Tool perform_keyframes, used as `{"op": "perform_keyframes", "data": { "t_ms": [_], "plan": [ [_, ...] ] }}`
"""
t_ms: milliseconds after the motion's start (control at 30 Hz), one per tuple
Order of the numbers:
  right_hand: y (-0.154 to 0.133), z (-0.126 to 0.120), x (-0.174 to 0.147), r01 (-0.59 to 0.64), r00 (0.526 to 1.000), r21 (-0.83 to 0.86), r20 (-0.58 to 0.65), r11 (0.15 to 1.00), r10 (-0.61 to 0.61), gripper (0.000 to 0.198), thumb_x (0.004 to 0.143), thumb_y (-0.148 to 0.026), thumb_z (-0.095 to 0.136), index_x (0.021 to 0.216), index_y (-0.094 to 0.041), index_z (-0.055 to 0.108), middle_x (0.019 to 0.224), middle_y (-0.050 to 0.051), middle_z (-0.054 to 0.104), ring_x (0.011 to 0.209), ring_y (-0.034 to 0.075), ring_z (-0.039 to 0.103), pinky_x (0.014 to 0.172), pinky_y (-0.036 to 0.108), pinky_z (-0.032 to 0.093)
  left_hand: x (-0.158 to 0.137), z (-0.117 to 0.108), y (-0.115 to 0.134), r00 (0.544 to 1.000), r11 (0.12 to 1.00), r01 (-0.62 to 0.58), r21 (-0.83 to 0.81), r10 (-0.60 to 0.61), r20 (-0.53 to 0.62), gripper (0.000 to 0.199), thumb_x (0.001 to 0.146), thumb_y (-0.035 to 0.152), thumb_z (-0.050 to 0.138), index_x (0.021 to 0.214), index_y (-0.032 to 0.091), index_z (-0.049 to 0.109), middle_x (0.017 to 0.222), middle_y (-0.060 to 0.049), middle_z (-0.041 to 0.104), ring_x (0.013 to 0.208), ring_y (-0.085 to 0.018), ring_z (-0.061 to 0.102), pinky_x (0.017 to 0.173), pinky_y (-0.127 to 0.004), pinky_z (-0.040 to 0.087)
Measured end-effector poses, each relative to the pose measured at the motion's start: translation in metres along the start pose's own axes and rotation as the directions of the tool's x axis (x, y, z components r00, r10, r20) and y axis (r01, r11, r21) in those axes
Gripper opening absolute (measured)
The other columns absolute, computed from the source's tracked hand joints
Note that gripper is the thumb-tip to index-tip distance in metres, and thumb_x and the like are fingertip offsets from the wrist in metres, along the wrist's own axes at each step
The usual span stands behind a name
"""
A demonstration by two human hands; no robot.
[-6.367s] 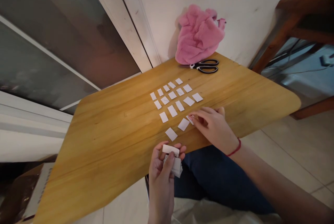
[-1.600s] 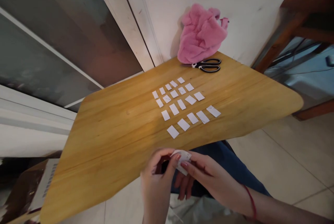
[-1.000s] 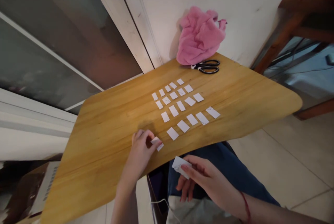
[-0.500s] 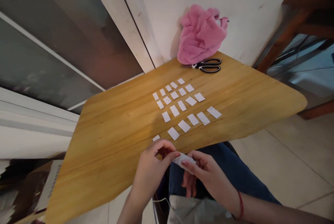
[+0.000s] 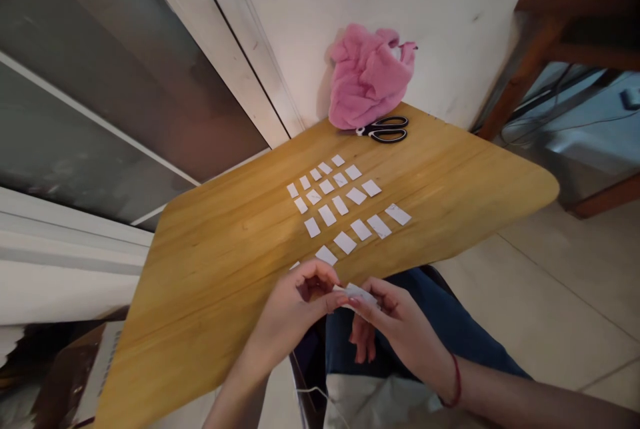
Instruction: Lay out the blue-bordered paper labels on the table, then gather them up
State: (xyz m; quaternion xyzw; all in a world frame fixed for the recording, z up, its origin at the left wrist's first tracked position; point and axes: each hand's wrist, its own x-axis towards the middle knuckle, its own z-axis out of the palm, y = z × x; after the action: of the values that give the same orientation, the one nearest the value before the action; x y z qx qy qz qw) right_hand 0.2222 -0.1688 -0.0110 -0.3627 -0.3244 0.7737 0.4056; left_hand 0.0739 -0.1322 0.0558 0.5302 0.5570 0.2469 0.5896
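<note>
Wooden table (image 5: 225, 262) | paper slips (image 5: 345, 242) in rows | both hands' fingers (image 5: 327, 282) pinch small paper stack (image 5: 361, 294)

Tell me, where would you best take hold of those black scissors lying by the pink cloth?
Probably by the looped handles of the scissors, coming from the right side. The loops point right, open and clear, while the blade end at the left lies tucked against the pink cloth. They lie flat on the table, so come down from above.

one slip (image 5: 295, 265) half hidden by left hand (image 5: 295, 306)
</note>
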Motion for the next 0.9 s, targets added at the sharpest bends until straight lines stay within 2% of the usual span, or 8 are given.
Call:
{"op": "perform_keyframes", "data": {
  "t_ms": [100, 233, 367, 467, 600, 633, 733, 900],
  "plan": [
    [0.001, 0.0, -0.003, 0.008, 1.0, 0.005, 0.012, 1.0, -0.008, 0.046, 0.076, -0.058, 0.061, 0.077, -0.016, 0.044, 0.057, 0.001, 0.063, 0.042, 0.012, 0.06, 0.037, 0.017, 0.043, -0.002, -0.015, 0.009, 0.995, 0.998, -0.006, 0.059, 0.012, -0.103, 0.019, 0.068, 0.029, 0.073, 0.071, 0.018, 0.058, 0.066, 0.004, 0.056, 0.063, -0.009, 0.052, 0.059, -0.02, 0.041],
    [0.005, -0.001, -0.007, -0.004, 1.0, -0.023, -0.005, 1.0, 0.004, 0.047, 0.076, -0.06, 0.06, 0.078, -0.015, 0.046, 0.053, -0.002, 0.059, 0.036, 0.008, 0.054, 0.034, 0.015, 0.037, 0.011, -0.064, 0.017, 0.958, 0.967, -0.043, 0.253, 0.111, -0.263, 0.018, 0.069, 0.034, 0.072, 0.073, 0.019, 0.062, 0.068, 0.002, 0.061, 0.065, -0.011, 0.054, 0.061, -0.022, 0.041],
    [0.008, -0.002, -0.011, -0.052, 0.999, -0.031, -0.002, 0.998, 0.052, 0.047, 0.077, -0.061, 0.058, 0.075, -0.017, 0.043, 0.045, -0.005, 0.054, 0.028, 0.005, 0.041, 0.029, 0.014, 0.031, 0.054, -0.104, 0.002, 0.965, 0.88, 0.02, 0.475, 0.106, -0.238, 0.019, 0.067, 0.034, 0.071, 0.07, 0.018, 0.06, 0.069, 0.001, 0.06, 0.066, -0.012, 0.052, 0.063, -0.024, 0.039],
    [0.009, -0.003, -0.011, -0.034, 0.999, -0.037, -0.017, 0.999, 0.033, 0.048, 0.077, -0.062, 0.057, 0.073, -0.017, 0.042, 0.045, -0.004, 0.054, 0.029, 0.005, 0.042, 0.029, 0.014, 0.029, 0.08, -0.111, -0.013, 0.977, 0.788, -0.026, 0.615, 0.152, -0.153, 0.018, 0.067, 0.032, 0.068, 0.074, 0.018, 0.059, 0.073, 0.0, 0.057, 0.066, -0.013, 0.049, 0.064, -0.026, 0.039],
    [0.009, -0.006, -0.008, -0.001, 0.997, -0.08, -0.074, 0.997, -0.005, 0.049, 0.076, -0.063, 0.057, 0.07, -0.017, 0.041, 0.039, -0.007, 0.048, 0.027, 0.004, 0.037, 0.028, 0.013, 0.023, 0.067, -0.093, -0.004, 0.898, 0.772, -0.142, 0.62, 0.364, -0.247, 0.037, 0.062, 0.031, 0.073, 0.094, 0.02, 0.058, 0.098, -0.003, 0.053, 0.081, -0.014, 0.049, 0.074, -0.027, 0.043],
    [0.009, -0.006, -0.007, -0.001, 0.996, -0.086, -0.087, 0.996, -0.007, 0.049, 0.076, -0.064, 0.058, 0.07, -0.018, 0.041, 0.038, -0.007, 0.046, 0.026, 0.004, 0.035, 0.028, 0.013, 0.022, 0.057, -0.084, 0.002, 0.911, 0.812, -0.169, 0.559, 0.346, -0.227, 0.033, 0.067, 0.033, 0.071, 0.094, 0.02, 0.056, 0.099, -0.003, 0.053, 0.084, -0.014, 0.05, 0.075, -0.027, 0.043],
    [0.009, -0.005, -0.006, -0.008, 0.995, -0.098, -0.098, 0.995, -0.002, 0.051, 0.073, -0.065, 0.058, 0.069, -0.017, 0.042, 0.037, -0.008, 0.044, 0.025, 0.003, 0.032, 0.027, 0.014, 0.021, 0.023, -0.048, 0.013, 0.992, 0.936, -0.128, 0.327, 0.124, 0.032, 0.026, 0.08, 0.042, 0.058, 0.095, 0.021, 0.059, 0.088, -0.002, 0.058, 0.081, -0.013, 0.054, 0.073, -0.025, 0.044],
    [0.012, -0.001, -0.007, -0.029, 0.997, -0.141, -0.069, 0.99, 0.019, 0.051, 0.073, -0.065, 0.06, 0.066, -0.017, 0.043, 0.036, -0.008, 0.043, 0.026, 0.003, 0.031, 0.027, 0.014, 0.02, -0.002, 0.0, 0.006, 0.995, 0.983, 0.001, 0.182, -0.019, 0.098, 0.023, 0.073, 0.039, 0.067, 0.081, 0.018, 0.063, 0.071, 0.0, 0.059, 0.065, -0.012, 0.053, 0.057, -0.022, 0.043]
  ]
}}
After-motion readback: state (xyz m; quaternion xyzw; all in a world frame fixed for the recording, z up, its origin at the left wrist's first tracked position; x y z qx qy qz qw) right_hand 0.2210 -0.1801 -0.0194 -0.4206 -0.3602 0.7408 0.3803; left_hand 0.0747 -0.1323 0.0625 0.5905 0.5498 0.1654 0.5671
